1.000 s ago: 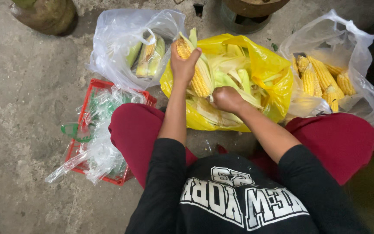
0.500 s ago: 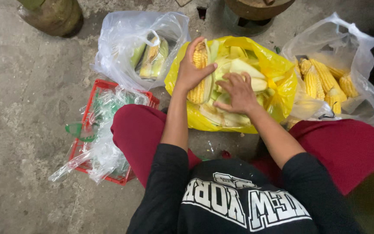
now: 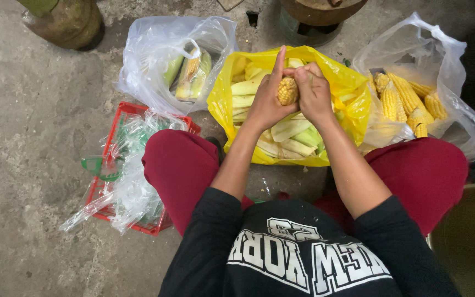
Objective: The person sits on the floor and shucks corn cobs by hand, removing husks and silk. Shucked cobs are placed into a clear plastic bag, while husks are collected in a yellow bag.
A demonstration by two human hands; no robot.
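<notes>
I hold one yellow corn cob (image 3: 287, 89) upright between both hands, above the open yellow plastic bag (image 3: 349, 88). My left hand (image 3: 267, 99) cups its left side with a finger raised. Fingers of my right hand (image 3: 313, 91) grip its right side and top. The yellow bag holds several pale green husks and cobs (image 3: 287, 132). My knees in red trousers sit on either side of the bag.
A clear bag of husked yellow cobs (image 3: 408, 102) lies at the right. Another clear bag (image 3: 177, 66) with a few cobs in husk lies at upper left. A red crate with crumpled clear plastic (image 3: 130, 170) sits left. Rusty round containers stand at the top on the concrete floor.
Both hands were down in the yellow bag among the husks; now they have come together and lifted one cob above the bag.
</notes>
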